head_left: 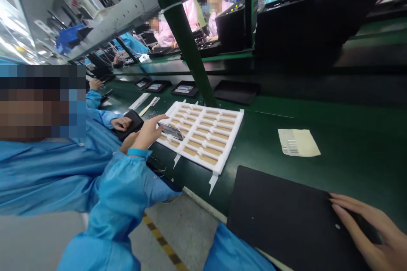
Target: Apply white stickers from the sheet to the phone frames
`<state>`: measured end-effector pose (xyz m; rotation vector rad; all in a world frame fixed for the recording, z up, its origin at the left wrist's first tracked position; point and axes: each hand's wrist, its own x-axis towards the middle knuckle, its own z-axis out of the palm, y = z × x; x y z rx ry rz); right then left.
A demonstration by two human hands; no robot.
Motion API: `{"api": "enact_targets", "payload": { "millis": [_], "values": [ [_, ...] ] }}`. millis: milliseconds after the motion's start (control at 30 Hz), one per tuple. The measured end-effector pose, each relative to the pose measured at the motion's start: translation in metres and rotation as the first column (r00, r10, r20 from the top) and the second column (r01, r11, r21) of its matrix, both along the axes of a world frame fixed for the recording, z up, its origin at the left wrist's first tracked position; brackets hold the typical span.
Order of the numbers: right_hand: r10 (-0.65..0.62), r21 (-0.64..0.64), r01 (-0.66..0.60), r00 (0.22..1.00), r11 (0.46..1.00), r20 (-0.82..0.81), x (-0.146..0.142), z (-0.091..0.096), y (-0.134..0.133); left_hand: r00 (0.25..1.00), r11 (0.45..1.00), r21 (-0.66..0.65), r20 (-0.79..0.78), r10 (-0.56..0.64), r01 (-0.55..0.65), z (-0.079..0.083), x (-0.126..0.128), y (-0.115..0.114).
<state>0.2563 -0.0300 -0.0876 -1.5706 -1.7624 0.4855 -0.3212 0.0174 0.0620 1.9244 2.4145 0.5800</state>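
My left hand (146, 132) reaches out of a blue sleeve to the near left corner of a white slotted tray (233, 129). Its fingers are closed on a thin silvery flat part (171, 131), held just above the tray. The tray's rows hold several tan strips. My right hand (365, 230) lies at the lower right with its fingers stretched flat on a black pad (280, 216) and grips nothing.
A cream label with a barcode (298, 142) lies on the green belt (349, 135) right of the tray. A co-worker in blue sits at my left, a hand (121, 123) on a black item. Black trays (185, 89) and a green post (187, 46) stand beyond.
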Motion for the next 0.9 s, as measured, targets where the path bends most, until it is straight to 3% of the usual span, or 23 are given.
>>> {"api": "enact_targets", "payload": {
  "millis": [67, 133, 200, 233, 300, 367, 433, 533, 733, 833, 900],
  "values": [
    [0.037, -0.006, -0.037, 0.999, 0.999, 0.0, -0.001, 0.004, 0.001, 0.997, 0.994, 0.084, 0.007, -0.076, 0.075, -0.002, 0.048, -0.002],
    [0.069, 0.021, -0.069, 0.997, 0.997, -0.024, -0.004, 0.008, 0.003, 0.971, 0.965, 0.123, 0.035, -0.237, 0.231, -0.012, 0.113, -0.001],
    [0.086, 0.063, -0.082, 0.995, 0.995, -0.053, -0.007, 0.012, 0.006, 0.825, 0.831, 0.154, 0.117, -0.553, 0.535, -0.028, 0.186, 0.005],
    [0.091, 0.09, -0.085, 0.994, 0.992, -0.067, -0.009, 0.012, 0.007, 0.75, 0.761, 0.123, 0.128, -0.649, 0.637, -0.037, 0.221, 0.009],
    [0.101, 0.131, -0.091, 0.992, 0.987, -0.075, -0.012, 0.011, 0.008, 0.649, 0.653, 0.003, 0.111, -0.753, 0.758, -0.058, 0.282, 0.019],
    [0.105, 0.184, -0.09, 0.992, 0.979, -0.073, -0.016, 0.009, 0.009, 0.633, 0.63, -0.065, 0.098, -0.768, 0.774, -0.079, 0.322, 0.029],
    [0.096, 0.234, -0.075, 0.992, 0.969, -0.079, -0.02, 0.01, 0.009, 0.649, 0.648, -0.049, 0.089, -0.755, 0.76, -0.097, 0.341, 0.037],
    [0.051, 0.281, -0.018, 0.993, 0.96, -0.11, -0.026, 0.016, 0.01, 0.682, 0.688, 0.024, 0.112, -0.723, 0.725, -0.115, 0.344, 0.045],
    [-0.033, 0.288, 0.031, 0.999, 0.957, 0.0, -0.036, 0.035, 0.009, 0.656, 0.681, 0.112, 0.193, -0.729, 0.724, -0.121, 0.336, 0.049],
    [0.038, 0.244, -0.053, 0.997, 0.968, 0.064, -0.024, 0.065, -0.006, 0.668, 0.694, 0.12, 0.199, -0.718, 0.71, -0.118, 0.338, 0.046],
    [0.098, 0.188, -0.114, 0.991, 0.976, 0.096, 0.006, 0.098, -0.011, 0.683, 0.711, 0.111, 0.208, -0.7, 0.694, -0.116, 0.339, 0.046]
  ]
}}
